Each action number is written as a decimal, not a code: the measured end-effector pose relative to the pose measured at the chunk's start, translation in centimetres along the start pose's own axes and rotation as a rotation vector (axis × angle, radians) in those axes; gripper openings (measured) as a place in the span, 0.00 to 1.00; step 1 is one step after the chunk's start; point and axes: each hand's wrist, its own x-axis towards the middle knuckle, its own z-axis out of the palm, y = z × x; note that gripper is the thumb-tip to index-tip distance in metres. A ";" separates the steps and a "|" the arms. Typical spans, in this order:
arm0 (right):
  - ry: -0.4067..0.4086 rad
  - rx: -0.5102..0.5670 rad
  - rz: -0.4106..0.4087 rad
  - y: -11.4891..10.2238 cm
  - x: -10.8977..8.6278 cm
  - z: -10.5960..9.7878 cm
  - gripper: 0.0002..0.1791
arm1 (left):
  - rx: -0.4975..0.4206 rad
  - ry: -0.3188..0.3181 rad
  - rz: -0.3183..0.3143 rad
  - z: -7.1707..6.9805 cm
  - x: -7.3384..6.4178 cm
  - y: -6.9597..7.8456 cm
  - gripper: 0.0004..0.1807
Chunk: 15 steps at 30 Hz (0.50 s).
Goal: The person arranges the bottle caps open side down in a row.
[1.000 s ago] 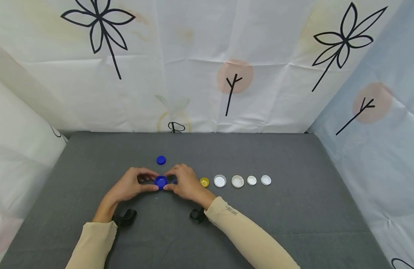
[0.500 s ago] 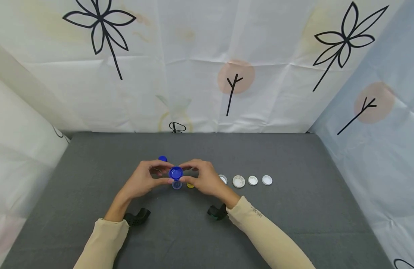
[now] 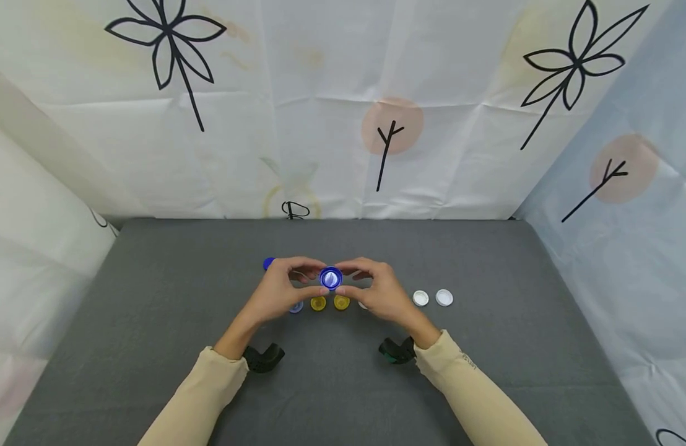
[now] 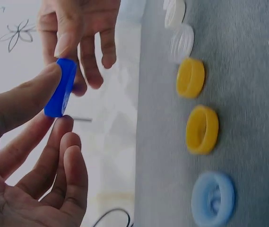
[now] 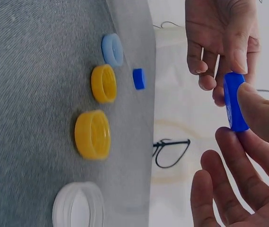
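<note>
Between my two hands, a dark blue bottle cap (image 3: 330, 278) hangs in the air over the row of caps, its hollow side facing the head camera. The left hand (image 3: 280, 286) pinches one side of it between thumb and fingers. From the opposite side, the right hand (image 3: 383, 290) pinches it the same way. In the left wrist view the blue cap (image 4: 61, 90) stands nearly edge-on, well off the table. Beneath the hands lie two yellow caps (image 5: 92, 135) and a light blue cap (image 5: 112, 49). The right hand partly hides a whitish cap (image 5: 80, 208).
Two white caps (image 3: 420, 298) (image 3: 444, 297) lie at the right end of the row. Another dark blue cap (image 3: 269, 263) sits behind the row, partly covered by the left hand. Grey cloth (image 3: 488, 371) covers the table, and printed white curtains (image 3: 321, 124) stand behind it.
Both hands have lifted the dark blue cap from the left end of the row and carried it right, past the light blue cap to above the yellow ones.
</note>
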 end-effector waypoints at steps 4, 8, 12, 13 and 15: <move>0.012 -0.008 -0.013 0.1 -0.6 -0.8 0.19 | -0.023 0.008 0.016 0.8 0.4 0.4 0.20; 0.021 0.006 0.000 0.2 -0.9 -1.5 0.20 | -0.040 0.008 0.047 1.5 0.7 0.7 0.19; 0.032 0.013 0.013 0.2 -1.2 -1.8 0.20 | -0.075 -0.004 0.048 1.8 1.0 0.7 0.19; 0.034 0.013 0.015 0.2 -1.3 -1.9 0.20 | -0.092 -0.010 0.045 1.9 1.1 0.7 0.19; 0.037 0.012 0.016 0.2 -1.4 -2.0 0.19 | -0.126 -0.025 0.035 2.0 1.2 0.6 0.19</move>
